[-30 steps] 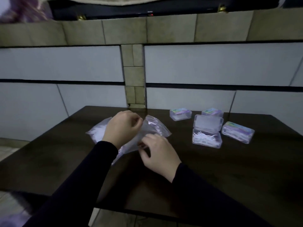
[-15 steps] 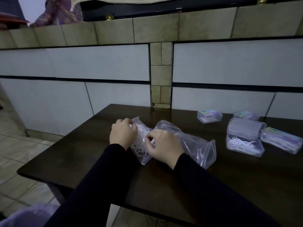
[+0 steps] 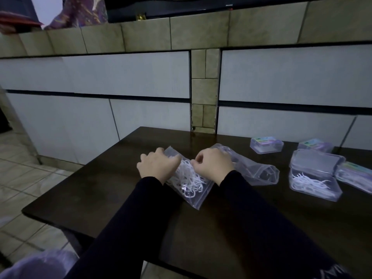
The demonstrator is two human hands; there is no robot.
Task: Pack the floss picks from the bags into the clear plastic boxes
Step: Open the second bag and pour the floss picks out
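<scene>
A clear zip bag [image 3: 189, 184] holding white floss picks lies on the dark table [image 3: 100, 198] in front of me. My left hand [image 3: 157, 165] grips the bag's left top edge and my right hand [image 3: 213, 165] pinches its right top edge. A second clear bag [image 3: 253, 170], nearly flat, lies just right of my right hand. An open clear box [image 3: 314, 184] with floss picks in it stands further right, lid raised.
Three shut clear boxes with coloured labels sit at the right: one at the back [image 3: 266, 144], one behind the open box [image 3: 315, 144], one at the frame's edge [image 3: 354, 176]. A tiled wall rises behind the table. The table's left edge drops to a tiled floor.
The bag of picks has been pulled towards me and laid flat between both hands. My view has swung left, so the boxes sit further right.
</scene>
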